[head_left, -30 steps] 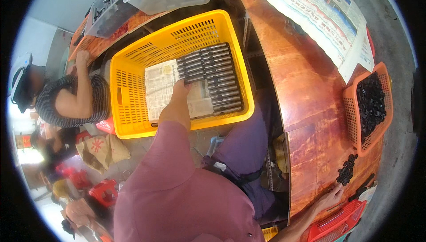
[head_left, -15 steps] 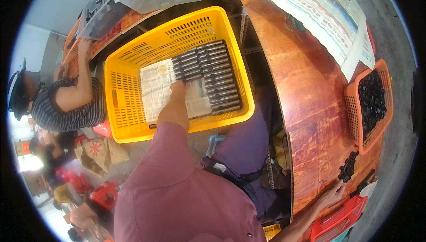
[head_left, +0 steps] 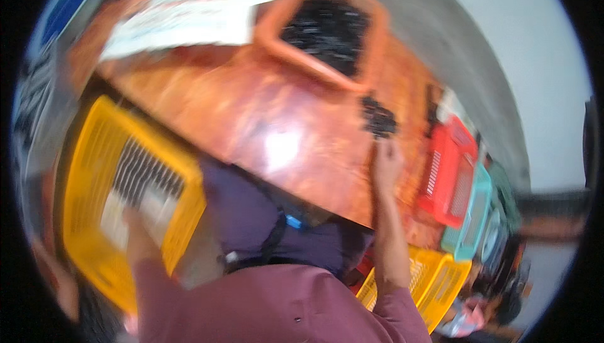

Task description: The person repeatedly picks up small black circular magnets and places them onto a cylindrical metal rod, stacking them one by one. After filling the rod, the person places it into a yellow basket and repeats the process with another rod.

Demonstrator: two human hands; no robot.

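My right hand (head_left: 388,157) reaches the near edge of a small pile of black pieces (head_left: 379,118) on the wooden table; blur hides what its fingers do. Down in the yellow basket (head_left: 88,173), my left hand (head_left: 132,217) is beside a row of metal tubes (head_left: 146,170). These tubes lie side by side on newspaper (head_left: 113,220) lining the basket. The left fingers are too smeared to read. Beyond the pile, an orange basket (head_left: 296,60) holds many more black pieces.
Newspaper sheets (head_left: 182,19) cover the table's far left. A red basket (head_left: 440,186), a teal basket (head_left: 462,236) and another yellow basket (head_left: 434,286) stand at the right. The table edge (head_left: 283,186) runs between my body and the tabletop (head_left: 239,110).
The view has swung right, bringing the table and right-hand baskets toward the middle. My left hand stays in the yellow basket; my right hand remains near the black pile.
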